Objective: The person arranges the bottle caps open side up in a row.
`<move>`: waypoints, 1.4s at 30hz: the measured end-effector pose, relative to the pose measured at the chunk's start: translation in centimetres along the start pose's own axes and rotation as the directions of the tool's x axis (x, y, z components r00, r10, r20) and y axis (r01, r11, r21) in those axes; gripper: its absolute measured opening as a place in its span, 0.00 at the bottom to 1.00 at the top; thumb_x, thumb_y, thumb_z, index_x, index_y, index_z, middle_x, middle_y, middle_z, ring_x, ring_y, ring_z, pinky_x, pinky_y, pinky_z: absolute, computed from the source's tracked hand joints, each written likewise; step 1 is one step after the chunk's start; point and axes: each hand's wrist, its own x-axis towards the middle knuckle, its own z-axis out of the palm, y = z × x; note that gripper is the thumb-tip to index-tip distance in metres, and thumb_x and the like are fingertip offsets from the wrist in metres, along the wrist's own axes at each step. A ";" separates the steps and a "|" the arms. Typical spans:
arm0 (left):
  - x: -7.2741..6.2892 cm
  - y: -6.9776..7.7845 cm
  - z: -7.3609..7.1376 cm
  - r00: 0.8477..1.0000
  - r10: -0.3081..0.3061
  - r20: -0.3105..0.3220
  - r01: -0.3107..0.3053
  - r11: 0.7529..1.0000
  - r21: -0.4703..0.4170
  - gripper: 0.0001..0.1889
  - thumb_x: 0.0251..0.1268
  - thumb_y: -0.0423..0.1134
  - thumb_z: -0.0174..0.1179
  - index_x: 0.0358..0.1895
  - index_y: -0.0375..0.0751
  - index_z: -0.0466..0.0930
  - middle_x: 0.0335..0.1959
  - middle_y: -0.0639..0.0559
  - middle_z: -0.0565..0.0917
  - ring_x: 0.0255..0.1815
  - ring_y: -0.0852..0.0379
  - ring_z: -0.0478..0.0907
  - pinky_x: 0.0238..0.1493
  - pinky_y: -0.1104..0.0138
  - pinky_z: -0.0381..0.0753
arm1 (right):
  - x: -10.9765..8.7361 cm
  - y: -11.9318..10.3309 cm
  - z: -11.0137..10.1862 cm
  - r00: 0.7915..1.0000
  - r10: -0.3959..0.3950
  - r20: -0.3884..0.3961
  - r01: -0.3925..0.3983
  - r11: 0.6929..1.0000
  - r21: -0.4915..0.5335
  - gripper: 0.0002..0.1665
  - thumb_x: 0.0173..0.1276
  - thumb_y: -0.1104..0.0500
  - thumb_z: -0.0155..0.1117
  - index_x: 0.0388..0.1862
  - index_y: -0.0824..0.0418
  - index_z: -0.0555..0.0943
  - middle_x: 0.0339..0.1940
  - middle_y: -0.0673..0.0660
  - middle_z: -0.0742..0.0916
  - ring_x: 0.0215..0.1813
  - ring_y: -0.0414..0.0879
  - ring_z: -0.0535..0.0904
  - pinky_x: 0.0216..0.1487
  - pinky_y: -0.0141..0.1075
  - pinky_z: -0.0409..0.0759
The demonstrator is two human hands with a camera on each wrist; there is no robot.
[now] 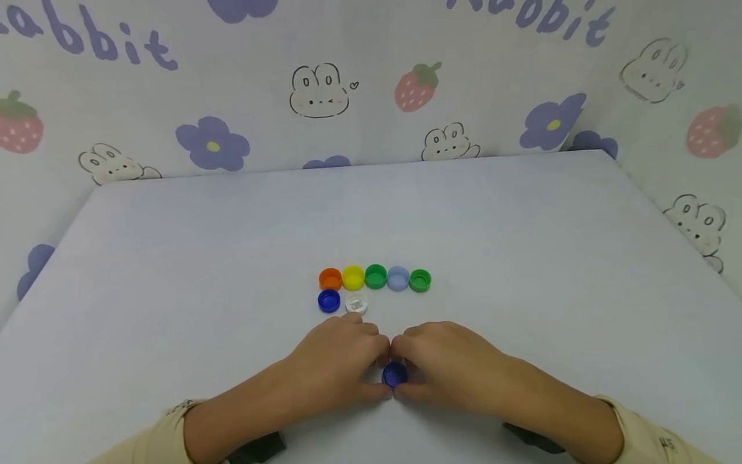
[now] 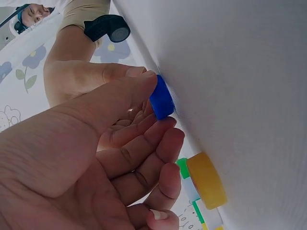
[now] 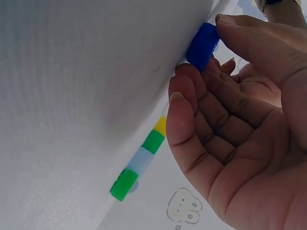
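A dark blue bottle cap (image 1: 395,374) stands on the white table near its front edge, its hollow side facing up. From the left, my left hand (image 1: 342,361) pinches it between thumb and fingers. My right hand (image 1: 455,367) pinches the same cap from the other side, the fingertips of both hands meeting around it. In the left wrist view the blue cap (image 2: 162,97) touches the thumb tip, while the other fingers curl loosely below. The right wrist view shows the cap (image 3: 203,46) between thumb and fingertips.
Ahead is a row of caps: orange (image 1: 330,279), yellow (image 1: 353,278), green (image 1: 375,276), light blue (image 1: 398,278) and another green (image 1: 420,280). In front of the row's left end sit a blue cap (image 1: 328,301) and a white cap (image 1: 356,304), close to my left knuckles.
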 end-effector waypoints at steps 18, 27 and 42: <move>0.0 -0.1 -0.6 0.999 0.000 -0.046 0.000 1.000 -0.007 0.16 0.58 0.52 0.76 0.41 0.47 0.88 0.25 0.64 0.73 0.32 0.60 0.68 0.34 0.70 0.68 | 0.1 0.2 -0.4 1.000 -0.003 -0.018 0.003 1.000 0.002 0.13 0.59 0.56 0.81 0.39 0.56 0.85 0.33 0.41 0.86 0.32 0.32 0.74 0.39 0.34 0.78; -0.2 -0.4 -1.3 0.991 0.007 -0.135 -0.003 1.000 0.026 0.15 0.60 0.52 0.75 0.39 0.45 0.88 0.24 0.62 0.74 0.30 0.60 0.68 0.32 0.69 0.68 | 0.5 0.2 -1.5 0.999 0.031 -0.030 -0.029 0.998 0.060 0.12 0.62 0.58 0.78 0.44 0.56 0.86 0.33 0.40 0.85 0.34 0.35 0.76 0.39 0.32 0.78; 2.6 -3.0 -3.3 0.975 -0.054 -0.215 0.071 0.995 0.070 0.12 0.60 0.48 0.75 0.39 0.46 0.89 0.33 0.56 0.80 0.33 0.56 0.69 0.33 0.67 0.70 | 4.4 2.1 -3.7 0.994 0.000 -0.105 0.001 1.000 0.012 0.09 0.63 0.63 0.76 0.41 0.63 0.86 0.26 0.45 0.80 0.30 0.38 0.73 0.33 0.32 0.75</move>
